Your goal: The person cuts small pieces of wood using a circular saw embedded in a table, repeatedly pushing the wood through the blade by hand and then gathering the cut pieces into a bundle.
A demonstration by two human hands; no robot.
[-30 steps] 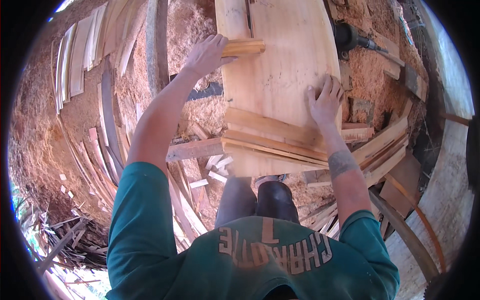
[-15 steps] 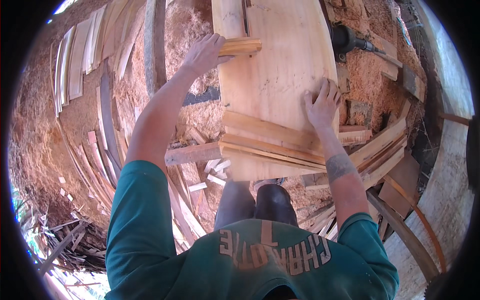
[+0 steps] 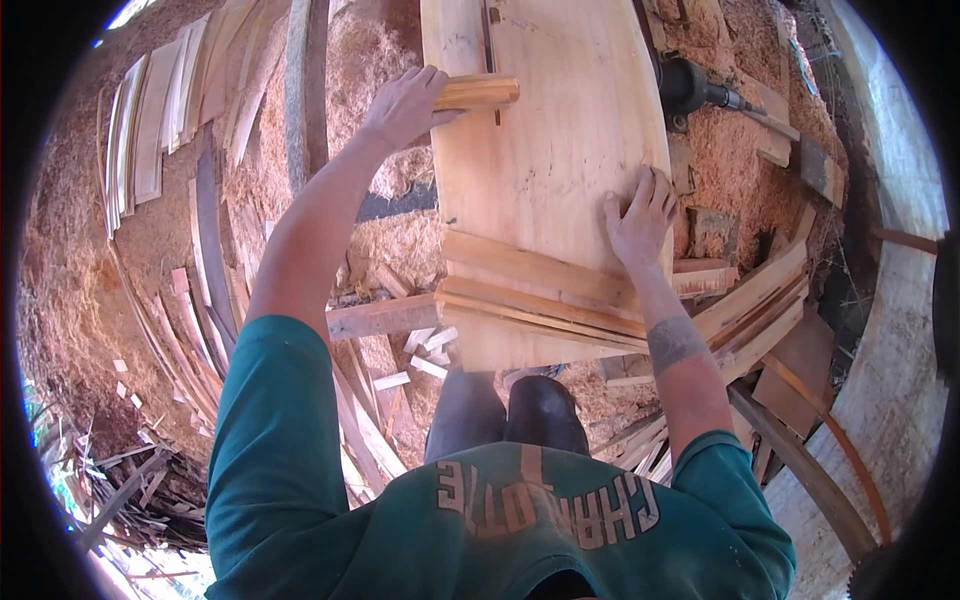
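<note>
My left hand (image 3: 408, 108) is closed around one end of a short bundle of wood strips (image 3: 482, 92). The strips lie across the far part of a pale wooden tabletop (image 3: 560, 170), over a narrow dark slot (image 3: 491, 45). A bit of that slot shows on the near side of the strips. At the tabletop's right edge rests my right hand (image 3: 643, 222), fingers loosely bent and thumb apart, holding nothing. Nearer to me, several long wood strips (image 3: 545, 300) lie crosswise on the tabletop, their right ends beside my right forearm.
Right of the tabletop sits a dark round machine part with a metal shaft (image 3: 725, 97). Thin boards (image 3: 150, 130) lean at the far left. Long offcuts (image 3: 755, 300) pile up at the right; small offcuts (image 3: 430, 345) and sawdust (image 3: 400, 250) cover the ground.
The short strips have shifted slightly away from me along the tabletop, and more of the slot shows on their near side. My right hand stays at the right edge.
</note>
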